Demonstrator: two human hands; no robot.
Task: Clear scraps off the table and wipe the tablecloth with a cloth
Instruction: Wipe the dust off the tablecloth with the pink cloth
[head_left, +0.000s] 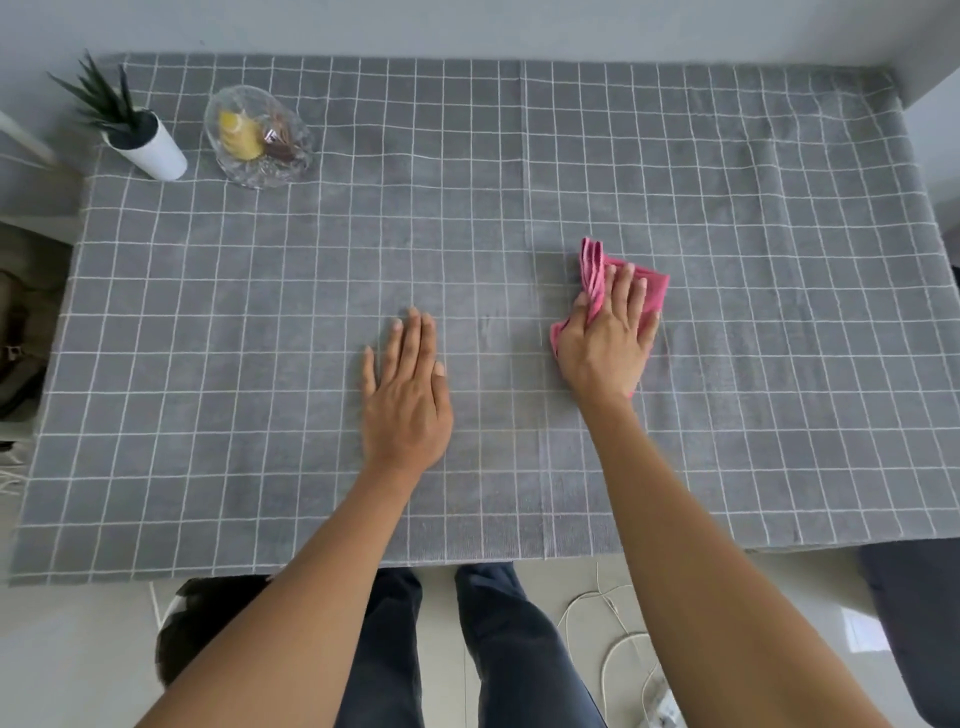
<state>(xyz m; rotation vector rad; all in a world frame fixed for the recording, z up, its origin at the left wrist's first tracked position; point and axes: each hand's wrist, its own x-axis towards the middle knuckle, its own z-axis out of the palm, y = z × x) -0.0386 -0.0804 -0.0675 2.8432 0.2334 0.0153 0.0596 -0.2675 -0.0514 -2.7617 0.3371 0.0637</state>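
A grey tablecloth (260, 322) with a white grid covers the whole table. My right hand (605, 343) lies flat on a crumpled pink cloth (652, 288), right of the table's middle, pressing it onto the tablecloth. The pink cloth shows beyond my fingertips and beside my thumb. My left hand (405, 395) rests palm down on the tablecloth near the middle, fingers together and holding nothing. No scraps show on the tablecloth.
A glass bowl (258, 136) with yellow and brown items stands at the far left. Left of it is a white pot with a spiky green plant (136, 136). White cables (618, 644) and a dark object (197, 623) lie on the floor by my legs.
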